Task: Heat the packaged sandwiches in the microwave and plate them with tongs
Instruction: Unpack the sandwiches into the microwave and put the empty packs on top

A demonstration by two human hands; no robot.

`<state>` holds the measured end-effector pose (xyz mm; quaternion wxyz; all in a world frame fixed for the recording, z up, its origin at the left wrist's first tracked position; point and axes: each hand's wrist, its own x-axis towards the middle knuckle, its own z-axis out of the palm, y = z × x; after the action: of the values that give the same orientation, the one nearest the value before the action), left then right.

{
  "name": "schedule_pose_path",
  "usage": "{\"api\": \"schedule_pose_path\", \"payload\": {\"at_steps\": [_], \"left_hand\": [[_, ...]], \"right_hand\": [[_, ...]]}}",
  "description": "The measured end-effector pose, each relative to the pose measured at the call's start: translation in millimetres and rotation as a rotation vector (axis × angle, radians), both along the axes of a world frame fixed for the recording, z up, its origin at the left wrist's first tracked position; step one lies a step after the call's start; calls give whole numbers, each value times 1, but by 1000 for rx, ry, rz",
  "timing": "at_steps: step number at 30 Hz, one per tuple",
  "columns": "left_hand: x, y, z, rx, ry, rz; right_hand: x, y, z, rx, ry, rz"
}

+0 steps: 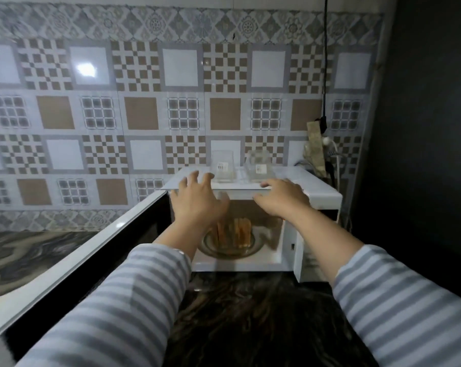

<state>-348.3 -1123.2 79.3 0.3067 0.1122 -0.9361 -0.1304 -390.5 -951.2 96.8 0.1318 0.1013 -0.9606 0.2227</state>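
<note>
While both hands (240,201) spread, toasted sandwiches (233,233) stand on round glass.

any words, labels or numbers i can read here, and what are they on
No text is readable.
Left glass: white sticker with dark marks, too blurred to read.
Right glass container: white sticker, too blurred to read.
Microwave, where both stand on top: no lettering visible.

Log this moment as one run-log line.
microwave: door open | sandwiches: inside on glass plate | left hand: open, empty | right hand: open, empty
</note>
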Motion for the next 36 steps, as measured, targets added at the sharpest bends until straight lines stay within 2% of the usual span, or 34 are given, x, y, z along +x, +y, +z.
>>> {"api": "schedule_pose_path", "payload": {"at_steps": [4, 10, 15, 20, 23, 27, 31, 36], "left_hand": [[67, 13, -32, -29, -136, -45], [157, 27, -93, 37, -376, -118], [214, 41, -143, 132, -384, -53], [275, 38, -186, 281, -433, -27], [314, 22, -198, 276, -461, 66], [352, -21, -193, 221, -444, 168], [364, -81, -181, 212, -385, 220], [347, -149, -145, 199, -220, 153]], "right_hand": [[61, 9, -45, 17, -143, 48], [144, 22, -130, 57, -358, 119], [201, 33, -179, 78, -414, 144], [255, 36, -201, 98, -444, 195], [279, 27, -204, 79, -465, 261], [302, 2, -188, 55, -402, 299], [312, -33, -148, 73, -309, 360], [318, -92, -80, 17, -107, 330]]}}
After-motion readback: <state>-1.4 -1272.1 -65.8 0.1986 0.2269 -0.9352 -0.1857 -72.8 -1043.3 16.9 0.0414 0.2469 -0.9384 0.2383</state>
